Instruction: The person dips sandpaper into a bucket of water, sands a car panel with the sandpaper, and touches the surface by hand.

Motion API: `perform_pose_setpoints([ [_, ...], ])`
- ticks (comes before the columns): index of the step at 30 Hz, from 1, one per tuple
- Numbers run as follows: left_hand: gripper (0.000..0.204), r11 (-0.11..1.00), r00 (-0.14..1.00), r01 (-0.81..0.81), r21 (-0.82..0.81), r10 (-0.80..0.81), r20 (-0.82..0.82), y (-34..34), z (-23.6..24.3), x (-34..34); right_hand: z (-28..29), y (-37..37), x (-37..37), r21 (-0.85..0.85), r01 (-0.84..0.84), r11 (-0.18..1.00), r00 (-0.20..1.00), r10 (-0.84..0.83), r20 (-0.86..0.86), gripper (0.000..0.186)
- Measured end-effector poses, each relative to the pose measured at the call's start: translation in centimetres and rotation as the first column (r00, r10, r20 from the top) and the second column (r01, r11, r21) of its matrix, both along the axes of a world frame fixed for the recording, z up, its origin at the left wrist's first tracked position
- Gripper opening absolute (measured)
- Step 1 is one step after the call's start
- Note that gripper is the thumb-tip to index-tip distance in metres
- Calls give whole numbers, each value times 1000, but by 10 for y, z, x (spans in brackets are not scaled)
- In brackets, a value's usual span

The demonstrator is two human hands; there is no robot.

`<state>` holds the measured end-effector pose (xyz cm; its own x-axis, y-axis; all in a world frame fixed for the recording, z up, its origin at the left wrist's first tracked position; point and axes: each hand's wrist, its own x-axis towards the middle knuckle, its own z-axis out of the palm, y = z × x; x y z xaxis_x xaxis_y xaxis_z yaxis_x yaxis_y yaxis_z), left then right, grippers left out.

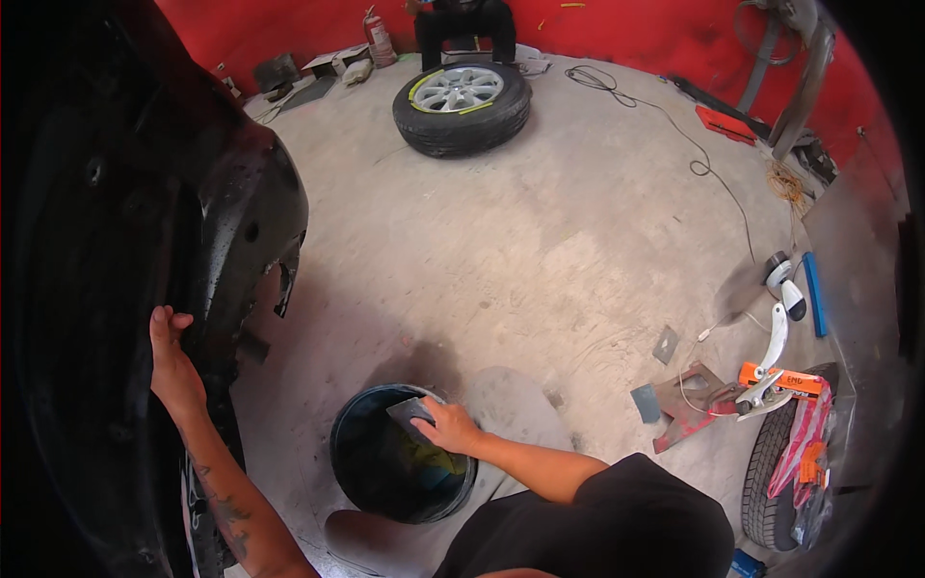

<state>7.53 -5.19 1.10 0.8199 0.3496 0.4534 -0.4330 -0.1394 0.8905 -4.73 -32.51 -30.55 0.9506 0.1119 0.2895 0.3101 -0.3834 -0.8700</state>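
My left hand rests against a large black car body panel on the left, its fingers stretched upward and holding nothing. My right hand grips a flat dark grey piece that looks like sandpaper, held over a black bucket. Inside the bucket is dark liquid, with a yellowish and a bluish shape low in it that I cannot make out. The bucket stands on the floor between my legs.
A tyre on a silver wheel lies ahead, with a seated person behind it. At right are a white work lamp, a red metal stand, an upright tyre and a blue bar. A cable crosses the floor.
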Motion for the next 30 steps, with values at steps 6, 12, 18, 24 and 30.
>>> perform_pose_setpoints([
  [6, 36, 996, 998, 68, 56, -68, 2, 12, -2, 1, 11, -24, 19, 463, -91, 882, 875, 293, -385, 38],
  [12, 37, 999, 998, -30, 14, 31, -53, 8, -8, 2, 34, -161, -30, 581, -267, 769, 363, 639, -679, 50],
  [18, 37, 997, 1000, 13, 75, -13, -8, 7, -9, 0, 28, -214, -123, 761, 99, 641, -154, 765, -625, 48],
  [24, 37, 991, 997, 78, 113, -78, 3, 16, -1, -4, 38, -179, -101, 694, 2, 720, -49, 693, -719, 51],
  [30, 29, 990, 994, 106, 88, -108, 20, 19, -5, -2, 66, -117, 13, 672, -229, 704, 496, 679, -542, 46],
])
